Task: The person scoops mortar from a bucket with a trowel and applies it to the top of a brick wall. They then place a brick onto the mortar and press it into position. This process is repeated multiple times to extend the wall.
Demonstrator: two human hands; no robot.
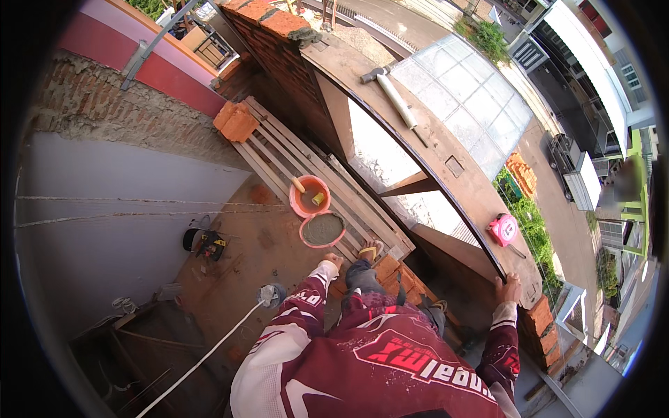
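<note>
My left hand (333,260) hangs low beside the buckets, its fingers curled and nothing visible in them. Just ahead of it, an orange bucket of grey mortar (324,229) rests on the wooden planks. Touching that one is a second orange bucket (309,196) with brownish water, a wooden-handled tool and a yellowish piece in it. On the right, my right hand (509,287) grips the dark inner edge of the curved concrete ledge (439,150). A pink tape measure (502,229) lies on this ledge, ahead of that hand.
Farther along the ledge are a hammer (374,74) and a pale tube with a thin nozzle (397,102). Stacked orange bricks (235,122) sit at the planks' far end. Below left, a small bucket (272,295) hangs by a white rope (202,359). A street drops away on the right.
</note>
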